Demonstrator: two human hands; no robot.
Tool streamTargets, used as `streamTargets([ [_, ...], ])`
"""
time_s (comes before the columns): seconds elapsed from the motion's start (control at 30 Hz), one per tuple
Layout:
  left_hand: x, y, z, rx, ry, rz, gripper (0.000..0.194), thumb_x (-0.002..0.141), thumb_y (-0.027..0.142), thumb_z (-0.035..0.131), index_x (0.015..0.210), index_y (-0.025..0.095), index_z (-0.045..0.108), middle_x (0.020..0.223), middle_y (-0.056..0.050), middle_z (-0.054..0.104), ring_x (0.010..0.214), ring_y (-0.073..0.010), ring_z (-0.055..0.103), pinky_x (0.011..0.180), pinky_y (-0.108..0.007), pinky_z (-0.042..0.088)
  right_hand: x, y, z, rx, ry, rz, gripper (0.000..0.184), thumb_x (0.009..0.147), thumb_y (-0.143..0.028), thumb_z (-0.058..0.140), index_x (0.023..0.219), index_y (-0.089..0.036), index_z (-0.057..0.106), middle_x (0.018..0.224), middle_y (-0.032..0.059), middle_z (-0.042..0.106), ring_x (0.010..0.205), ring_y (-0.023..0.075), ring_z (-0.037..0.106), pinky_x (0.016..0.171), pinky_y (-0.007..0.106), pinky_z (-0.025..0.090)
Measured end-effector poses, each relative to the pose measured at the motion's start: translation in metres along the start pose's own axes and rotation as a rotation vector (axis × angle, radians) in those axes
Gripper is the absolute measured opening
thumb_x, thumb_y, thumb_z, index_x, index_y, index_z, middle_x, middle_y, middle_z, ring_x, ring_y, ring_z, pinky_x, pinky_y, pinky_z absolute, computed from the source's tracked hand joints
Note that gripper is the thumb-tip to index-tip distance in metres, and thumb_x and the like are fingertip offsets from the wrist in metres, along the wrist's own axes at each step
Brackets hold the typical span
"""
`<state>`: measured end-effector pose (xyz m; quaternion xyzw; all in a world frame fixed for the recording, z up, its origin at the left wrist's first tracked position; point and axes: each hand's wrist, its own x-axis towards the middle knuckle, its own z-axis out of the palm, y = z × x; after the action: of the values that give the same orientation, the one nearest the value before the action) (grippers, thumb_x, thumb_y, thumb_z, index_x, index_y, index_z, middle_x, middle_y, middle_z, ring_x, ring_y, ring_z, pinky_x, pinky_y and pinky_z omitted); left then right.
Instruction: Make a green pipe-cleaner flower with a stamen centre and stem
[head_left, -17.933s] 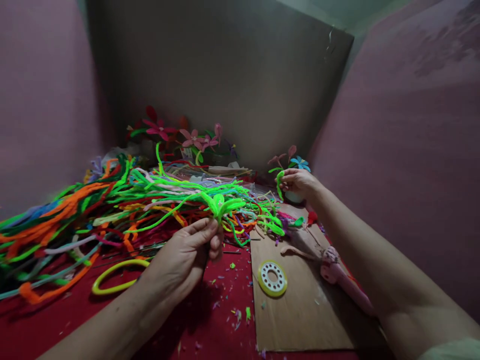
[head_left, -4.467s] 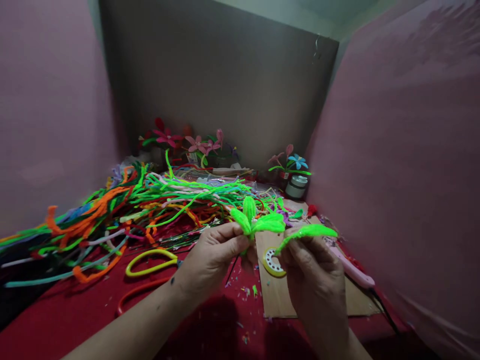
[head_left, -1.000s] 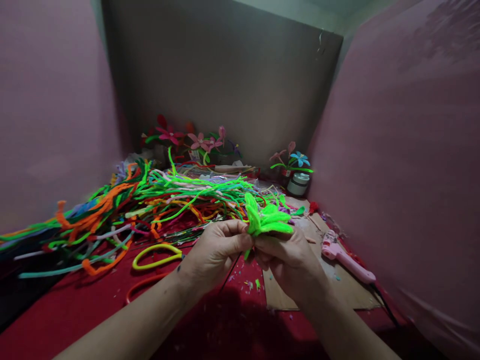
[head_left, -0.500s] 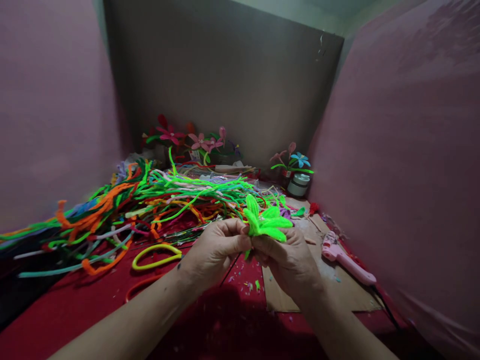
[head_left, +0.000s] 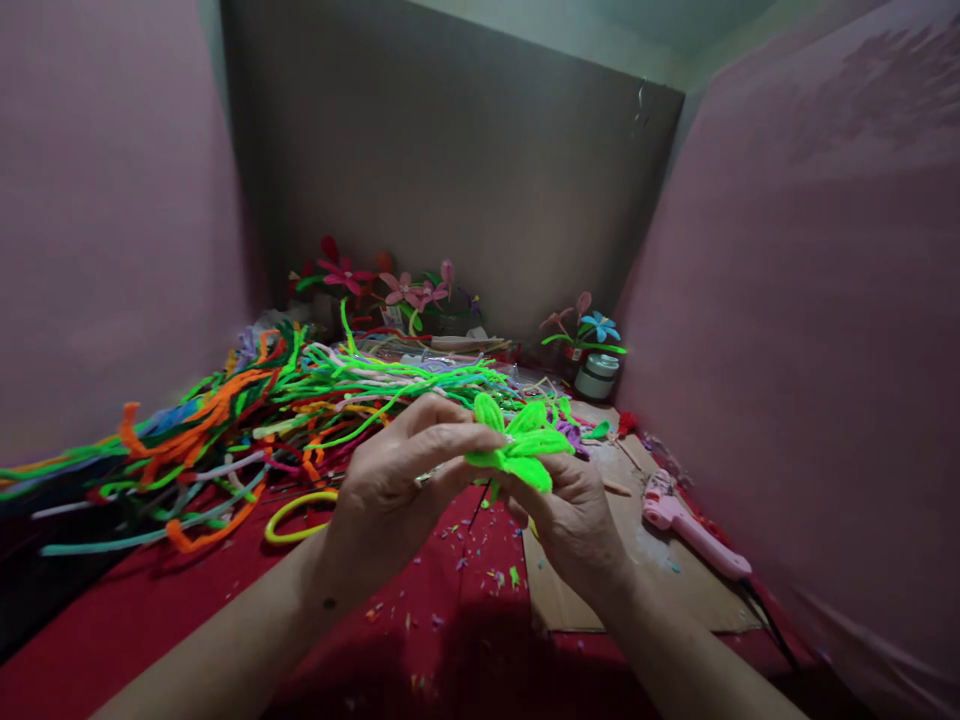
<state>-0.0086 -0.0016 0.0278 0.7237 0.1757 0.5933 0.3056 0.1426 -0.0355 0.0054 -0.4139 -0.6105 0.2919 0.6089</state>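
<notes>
A bright green pipe-cleaner flower (head_left: 525,445) with several looped petals is held up in front of me, its face tilted upward. My right hand (head_left: 577,515) grips it from below and the right, thumb under the petals. My left hand (head_left: 412,470) reaches in from the left, its fingers pressed to the flower's middle and left petals. A thin dark stem shows beneath the flower between the hands. Behind my left wrist lie scissors with a yellow handle loop (head_left: 300,518), partly hidden by the arm.
A heap of coloured pipe cleaners (head_left: 390,385) spreads across the left and middle. At right, a pink glue gun (head_left: 694,525) rests on a cardboard sheet (head_left: 570,600). Finished potted flowers (head_left: 409,290) and a pale jar (head_left: 598,376) stand along the back. Small scraps litter the red cloth (head_left: 420,620).
My left hand has shifted from pinching beneath the flower to its centre. The flower has turned to face more upward and moved slightly left.
</notes>
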Motion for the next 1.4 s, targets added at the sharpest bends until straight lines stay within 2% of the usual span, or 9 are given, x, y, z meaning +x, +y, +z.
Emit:
streamTargets([
  [0.13,0.0,0.001,-0.003,-0.022,-0.022,-0.065,0.018,0.074,0.011,0.061,0.079,0.024,0.073,0.079,-0.004,0.065,0.076,-0.017,0.057,0.071,-0.026,0.045,-0.005,0.004,0.004,0.173,-0.078,0.121,0.021,0.08,-0.033,0.058,0.066,-0.017,0.056,0.052,-0.0046,0.044,0.046,0.0069,0.036,0.043,0.021,0.029],
  [0.33,0.005,-0.008,0.001,-0.307,0.064,-0.268,0.011,0.07,0.011,0.065,0.07,0.02,0.071,0.073,-0.001,0.067,0.069,-0.0146,0.061,0.066,-0.025,0.05,-0.006,0.005,0.005,0.167,-0.118,0.05,0.025,0.083,-0.033,0.055,0.063,-0.017,0.051,0.052,-0.0037,0.046,0.046,0.0073,0.04,0.042,0.021,0.03],
  [0.47,0.009,-0.015,-0.003,-0.289,0.022,-0.285,0.009,0.069,0.013,0.067,0.072,0.021,0.068,0.075,0.001,0.066,0.07,-0.0126,0.061,0.066,-0.023,0.051,0.0,0.004,0.004,0.098,-0.113,0.036,0.023,0.083,-0.032,0.054,0.066,-0.017,0.052,0.051,-0.0048,0.043,0.045,0.0068,0.036,0.043,0.021,0.029],
  [0.63,0.015,-0.003,-0.019,-0.065,-0.144,-0.216,0.018,0.075,0.017,0.061,0.093,0.021,0.062,0.092,-0.003,0.063,0.08,-0.0159,0.06,0.07,-0.028,0.052,0.01,0.005,0.003,-0.106,-0.076,-0.041,0.018,0.084,-0.024,0.05,0.067,-0.017,0.051,0.055,-0.0047,0.042,0.049,0.0072,0.035,0.047,0.022,0.029],
  [0.73,0.02,0.016,-0.023,0.199,-0.142,-0.089,0.025,0.079,0.022,0.057,0.103,0.021,0.057,0.098,-0.004,0.06,0.084,-0.0168,0.059,0.071,-0.03,0.05,0.014,0.002,0.004,-0.295,-0.04,-0.159,0.017,0.083,-0.018,0.048,0.066,-0.017,0.05,0.056,-0.0037,0.044,0.051,0.008,0.038,0.051,0.023,0.032],
  [0.87,0.025,0.037,-0.013,0.698,-0.123,0.182,0.022,0.074,0.03,0.063,0.091,0.015,0.061,0.091,-0.007,0.06,0.087,-0.0208,0.055,0.076,-0.035,0.045,0.015,-0.002,0.009,-0.495,0.011,-0.347,0.015,0.082,-0.014,0.046,0.068,-0.016,0.05,0.06,-0.0011,0.049,0.053,0.0093,0.042,0.053,0.023,0.033],
  [1.0,0.023,0.04,0.003,1.087,-0.188,0.323,0.011,0.079,0.02,0.054,0.075,0.014,0.062,0.076,-0.007,0.06,0.078,-0.0226,0.054,0.071,-0.04,0.042,0.012,-0.003,0.013,-0.643,0.031,-0.447,0.016,0.082,-0.012,0.044,0.068,-0.016,0.049,0.061,0.0011,0.05,0.054,0.0111,0.044,0.053,0.024,0.034],
  [1.2,0.018,0.033,0.019,1.2,-0.093,0.529,0.02,0.08,0.018,0.051,0.061,0.016,0.057,0.06,-0.004,0.057,0.065,-0.0193,0.051,0.066,-0.037,0.038,0.011,0.003,0.012,-0.657,0.072,-0.524,0.021,0.077,-0.008,0.041,0.059,-0.018,0.043,0.055,0.0001,0.047,0.051,0.0111,0.038,0.05,0.024,0.032],
  [1.4,0.019,0.031,0.024,1.225,-0.191,0.523,0.019,0.081,0.015,0.048,0.065,0.017,0.058,0.062,-0.004,0.058,0.064,-0.0193,0.051,0.065,-0.036,0.036,0.014,0.009,0.008,-0.596,0.079,-0.576,0.025,0.078,-0.008,0.041,0.055,-0.018,0.043,0.054,-0.0004,0.046,0.05,0.0101,0.038,0.049,0.024,0.031],
])
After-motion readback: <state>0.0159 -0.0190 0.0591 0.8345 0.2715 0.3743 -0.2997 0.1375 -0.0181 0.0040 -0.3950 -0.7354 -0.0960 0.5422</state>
